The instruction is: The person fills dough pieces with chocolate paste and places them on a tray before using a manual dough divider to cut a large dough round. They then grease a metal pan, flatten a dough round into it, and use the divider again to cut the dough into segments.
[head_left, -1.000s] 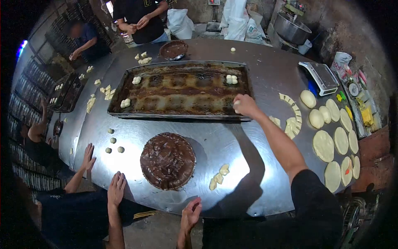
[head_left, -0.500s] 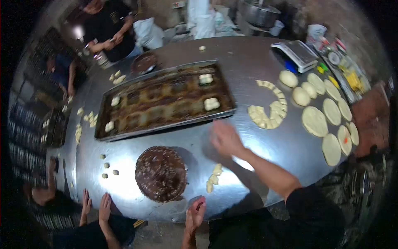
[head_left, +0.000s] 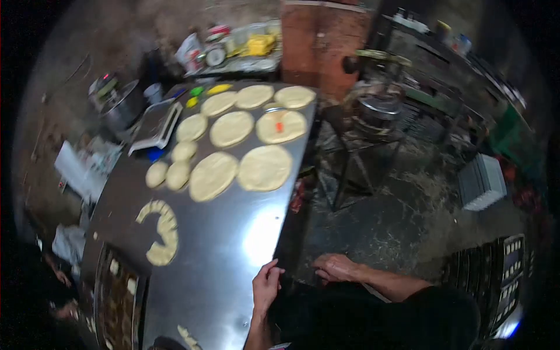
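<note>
My left hand is at the table's edge, its fingers loosely bent and apart, with nothing seen in it. My right hand hangs past the edge over the floor, fingers half curled, and no object shows in it. Nearest on the metal table lie flat dough rounds, several of them in rows. Beside them sit dough balls and a curved row of cut dough pieces. On one far round rests a small orange thing I cannot make out.
A baking tray stands at the lower left, with a few dough pieces in it. A scale is at the table's far left. To the right are a metal stand with a pot, a grey crate and racked trays.
My view has swung right, so the tray has moved to the lower left and the dough rounds to the centre. My right hand has left the area by the tray and is off the table.
</note>
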Tool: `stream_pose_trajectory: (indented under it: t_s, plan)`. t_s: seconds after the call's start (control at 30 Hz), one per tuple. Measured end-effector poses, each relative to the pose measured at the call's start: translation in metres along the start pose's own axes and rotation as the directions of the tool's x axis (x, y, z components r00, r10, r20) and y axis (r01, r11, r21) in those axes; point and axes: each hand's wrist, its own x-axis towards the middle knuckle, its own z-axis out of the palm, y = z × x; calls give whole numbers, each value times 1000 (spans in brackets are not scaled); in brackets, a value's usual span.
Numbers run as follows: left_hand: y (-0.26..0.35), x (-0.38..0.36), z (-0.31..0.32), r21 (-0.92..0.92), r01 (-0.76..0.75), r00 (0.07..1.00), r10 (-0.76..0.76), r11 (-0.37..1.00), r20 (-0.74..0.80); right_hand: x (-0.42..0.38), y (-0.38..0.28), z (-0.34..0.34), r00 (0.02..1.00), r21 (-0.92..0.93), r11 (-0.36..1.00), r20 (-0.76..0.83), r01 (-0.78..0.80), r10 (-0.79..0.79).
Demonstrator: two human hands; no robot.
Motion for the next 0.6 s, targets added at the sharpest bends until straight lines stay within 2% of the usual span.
stream_pose_trajectory:
  t_s: [0.03, 0.07, 0.13, 0.17, 0.23, 0.3, 0.37, 0.4, 0.47, 0.57, 0.6]
  plan:
    - [16, 21, 30, 19, -31, 996, 29, 999, 85, -10, 16, -19, 994, 4, 998, -91, -59, 59]
    - [34, 38, 58, 101, -65, 984, 47, 993, 173, -22, 33, -35, 991, 14, 996, -108, -83, 84]
    - [42, 83, 111, 35, -93, 938, 76, 995, 338, -39, 64, -62, 942, 61, 985, -288, -159, 170]
    - [43, 107, 138, 38, -100, 931, 81, 994, 356, -45, 76, -75, 918, 73, 985, -355, -159, 175]
    - [43, 157, 193, -191, 110, 864, 1, 975, 504, -55, 97, -107, 897, 86, 983, -403, -162, 183]
    - [44, 211, 254, -257, 265, 817, -75, 929, 572, -65, 115, -142, 880, 96, 981, -434, -167, 192]
    - [43, 267, 311, -382, 447, 751, -108, 809, 651, -72, 133, -181, 830, 77, 986, -533, -145, 163]
    - [41, 297, 339, -385, 455, 746, -108, 803, 657, -72, 141, -206, 832, 76, 985, -528, -155, 171]
    - [31, 360, 395, -419, 465, 804, -173, 780, 569, -70, 154, -265, 787, -30, 986, -606, -167, 115]
    - [-21, 472, 474, -399, 499, 797, -227, 769, 560, -55, 162, -361, 720, -240, 947, -694, -215, -13]
    - [-20, 496, 497, -410, 599, 783, -397, 688, 478, -46, 170, -393, 703, -299, 929, -708, -217, -63]
